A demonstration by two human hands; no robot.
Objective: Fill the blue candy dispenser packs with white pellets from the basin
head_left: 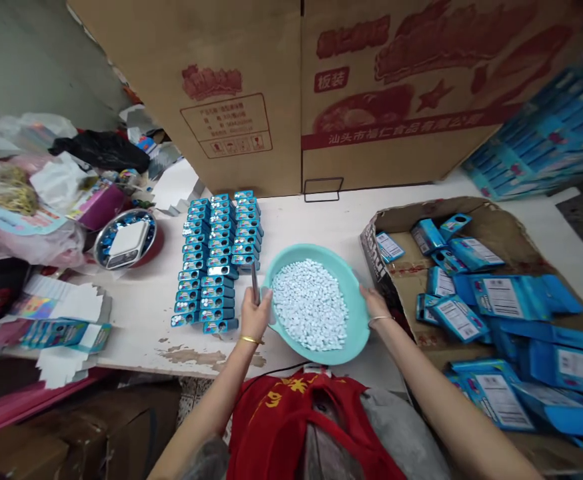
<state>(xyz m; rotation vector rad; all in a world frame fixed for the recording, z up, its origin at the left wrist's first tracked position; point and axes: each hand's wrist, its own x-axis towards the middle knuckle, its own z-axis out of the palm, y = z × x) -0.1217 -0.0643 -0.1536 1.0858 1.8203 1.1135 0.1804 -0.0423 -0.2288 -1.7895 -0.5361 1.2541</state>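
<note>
We see a wide teal plastic bowl (316,252) full of small pale blue candies (310,305). It is near the front edge of the white surface (301,220), and it looks a bit tipped, though we cannot be sure how much of it rests on the surface. The left hand (255,315) is shut around a thin metal stick (255,281) that stands up beside the bowl's rim, with its fingers (251,300) wrapped close. The right hand (374,303) holds the bowl's right rim, with its fingers (366,293) curled over the edge.

Just left of the bowl stand neat rows of blue tins (216,253). To the right, blue boxes (501,298) lie in a cardboard tray (421,207). Farther left, a small scale (129,243) sits in a steel bowl (102,248).

If the teal bowl tips too far, the candies could slide over the rim and roll off the surface. If the stick or a wrist bumps the tins, a row could fall over.
</note>
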